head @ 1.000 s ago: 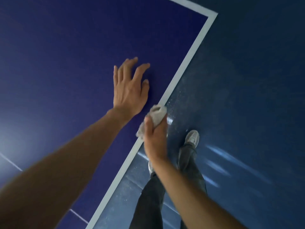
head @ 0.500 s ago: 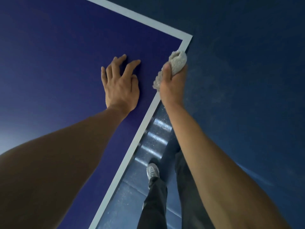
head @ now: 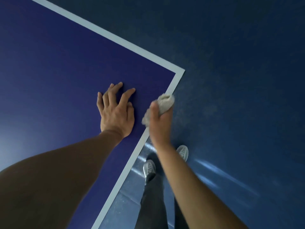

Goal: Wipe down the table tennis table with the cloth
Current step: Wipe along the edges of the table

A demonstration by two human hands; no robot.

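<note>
The dark blue table tennis table (head: 57,71) fills the left of the head view, its white border line meeting at a corner at the centre right. My left hand (head: 116,111) rests on the tabletop with fingers spread, a little in from the side edge. My right hand (head: 159,123) grips a bunched grey-beige cloth (head: 165,103) against the table's side edge, just short of the corner. Part of the cloth sticks out below my thumb on the left.
Blue speckled floor (head: 239,96) lies right of and beyond the table. My legs in dark trousers and two grey shoes (head: 149,167) stand close to the side edge, under my right forearm.
My right hand with the cloth slid along the side edge up to the corner, then came back a little. My left hand stayed flat on the tabletop.
</note>
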